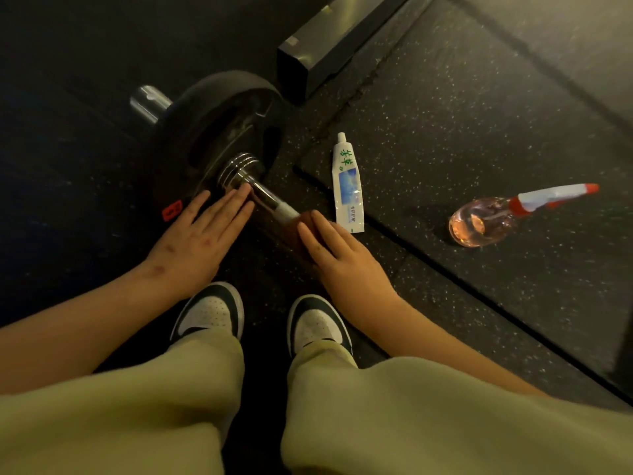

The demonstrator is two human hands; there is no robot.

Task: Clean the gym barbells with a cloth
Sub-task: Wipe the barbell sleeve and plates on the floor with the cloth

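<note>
Pale olive trouser legs [137, 423] fill the bottom of the view. Just beyond them stand two black-and-white leather sneakers [212, 311] on the black speckled rubber floor [479, 97].

Past the toes, both hands are held flat with straight fingers and nothing in them, a little apart from each other. The left hand [202, 231] reaches with its fingertips to the chrome steel barbell shaft [265, 197], right beside the ribbed collar. The right hand [337, 252] lies over the nearer stretch of the same shaft, just below a white patch [286, 211] on the metal. Whether that palm presses the bar or only covers it I cannot tell.

The barbell rests on the floor. Its round black rubber weight plate [212, 128] stands upright behind the left hand and bears a small red label [172, 210].

Just to the right of the shaft lies a white plastic paste tube [347, 186] with green lettering, cap pointing away. Well apart, further right, a clear spray bottle of pinkish liquid [486, 221] with a red-and-white nozzle lies on its side. Farthest off is a dark metal beam [329, 46].

No cloth is in sight. I judge this to be the preparation step, with paste seemingly laid on the bar and wiping not yet begun. The next move calls for a cloth in one hand, wrapped round the shaft near the white patch, while the other hand steadies the bar so it does not roll.
</note>
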